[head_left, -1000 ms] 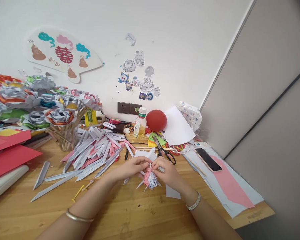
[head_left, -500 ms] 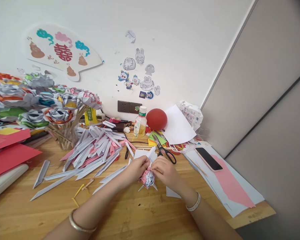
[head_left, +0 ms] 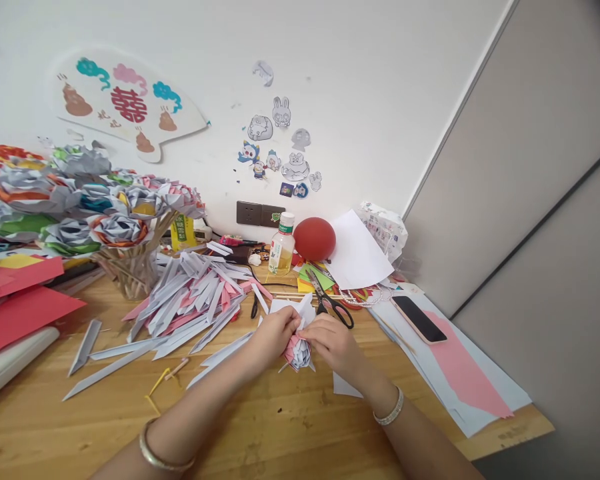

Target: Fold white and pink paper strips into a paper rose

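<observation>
Between my two hands is a pink-and-white paper flower (head_left: pixel 299 353) made of folded strips, low over the wooden table. My left hand (head_left: pixel 279 330) is closed on its left side, thumb and fingers pinched at the pink paper. From the right, my right hand (head_left: pixel 330 337) pinches the flower's upper edge with bent fingers. White strip ends (head_left: pixel 305 308) stick up behind the hands. The fingertips partly cover the flower's top. Black-handled scissors (head_left: pixel 334 303) lie just beyond my right hand. To the left spreads a heap of folded white and pink paper strips (head_left: pixel 195 293).
Finished paper flowers on sticks stand in a clear vase (head_left: pixel 133 273) at the left. Behind are a drink bottle (head_left: pixel 281 248) and a red balloon (head_left: pixel 315 239). A phone (head_left: pixel 419 319) rests on paper sheets at the right, near a grey panel (head_left: pixel 530 267). Red paper (head_left: pixel 25 320) lies far left.
The paper flower has turned and tilted slightly in my hands, and my right fingers have shifted a little to the left along its edge. The view has moved slightly.
</observation>
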{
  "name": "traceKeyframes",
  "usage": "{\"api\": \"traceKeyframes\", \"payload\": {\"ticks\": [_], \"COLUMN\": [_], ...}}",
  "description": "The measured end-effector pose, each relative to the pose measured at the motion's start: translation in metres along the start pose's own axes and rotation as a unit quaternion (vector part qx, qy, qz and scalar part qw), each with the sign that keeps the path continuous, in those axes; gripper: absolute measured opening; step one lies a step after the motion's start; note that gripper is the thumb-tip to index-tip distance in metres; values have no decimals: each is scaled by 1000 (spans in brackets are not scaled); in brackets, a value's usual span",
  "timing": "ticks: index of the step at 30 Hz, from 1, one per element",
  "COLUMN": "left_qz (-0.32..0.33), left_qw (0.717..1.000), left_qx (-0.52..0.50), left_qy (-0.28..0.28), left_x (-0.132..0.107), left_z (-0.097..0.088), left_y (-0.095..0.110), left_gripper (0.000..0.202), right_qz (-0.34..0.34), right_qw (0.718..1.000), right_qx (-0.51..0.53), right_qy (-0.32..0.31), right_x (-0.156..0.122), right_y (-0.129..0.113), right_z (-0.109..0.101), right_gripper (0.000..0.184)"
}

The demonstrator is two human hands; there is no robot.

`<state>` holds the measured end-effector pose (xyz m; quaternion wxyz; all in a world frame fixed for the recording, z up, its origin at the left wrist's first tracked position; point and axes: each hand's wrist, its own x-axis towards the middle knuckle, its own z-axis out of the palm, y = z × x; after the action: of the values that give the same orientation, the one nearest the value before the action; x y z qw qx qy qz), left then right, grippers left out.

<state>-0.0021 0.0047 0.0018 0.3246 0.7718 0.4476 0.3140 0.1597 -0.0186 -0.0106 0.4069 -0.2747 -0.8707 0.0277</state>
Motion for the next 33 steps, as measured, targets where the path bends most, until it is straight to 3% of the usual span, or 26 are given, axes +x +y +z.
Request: {"api": "traceKeyframes", "payload": {"ticks": [6,12,20,30,33], "left_qz": [5,11,19,14,4], "left_qw": [1000,999,998,998,998], "left_qx": [9,31,43,37,45], "left_qy": [13,43,33,47,43], "left_x": [0,-1,-3,-2,-3], "left_z": [-2,-5,-7,-8,-8], "left_y": [3,5,7,10,12], "left_gripper": [18,18,19,17,17], "right_qz": [-33,-12,112,39,66], "right_qw": [999,1000,992,997,996], "right_qx": [-1,15,48,64,52], "right_qy": [-14,1,12,8,16], "right_x": [0,1,6,6,7], "right_y": [-2,-7,-16,-14,-15], "right_z": [-5,-7,-7,-4,-4], "right_gripper": [25,24,19,17,16]}}
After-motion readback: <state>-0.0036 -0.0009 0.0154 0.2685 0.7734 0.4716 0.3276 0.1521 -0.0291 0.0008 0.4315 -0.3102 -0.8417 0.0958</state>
